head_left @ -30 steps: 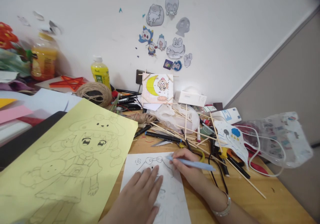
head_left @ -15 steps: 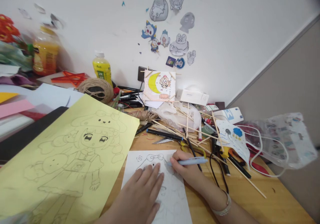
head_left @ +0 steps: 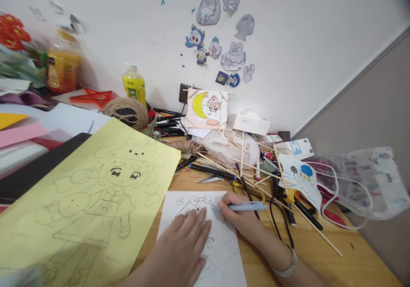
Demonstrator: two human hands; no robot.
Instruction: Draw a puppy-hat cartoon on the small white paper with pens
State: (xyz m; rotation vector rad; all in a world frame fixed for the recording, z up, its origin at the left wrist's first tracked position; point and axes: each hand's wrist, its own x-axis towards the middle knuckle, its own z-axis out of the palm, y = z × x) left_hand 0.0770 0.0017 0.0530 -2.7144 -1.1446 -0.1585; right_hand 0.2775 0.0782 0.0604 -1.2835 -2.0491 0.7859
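Note:
My left hand (head_left: 184,242) lies flat on a white sheet of paper (head_left: 224,253), fingers stretched out over part of a line drawing. In my right hand (head_left: 235,216) is a light blue pen (head_left: 250,206), its tip end on the sheet near the drawn head and bow at the top. The fingers of that hand cover the tip's surroundings in part. To the left of the sheet lies a large yellow paper (head_left: 150,231) with a drawn figure in a dog-eared hat and a dress.
Wooden sticks (head_left: 224,163), markers (head_left: 211,171), scissors (head_left: 211,179) and a plastic bag (head_left: 368,180) clutter the desk behind and right. A twine roll (head_left: 141,114), a yellow-green bottle (head_left: 133,84) and an orange drink bottle (head_left: 62,67) stand along the wall. A framed moon picture (head_left: 208,107) leans there.
The whole view has shifted slightly, so things sit a little further right. Both hands keep their places on the sheet, the pen still in my right hand.

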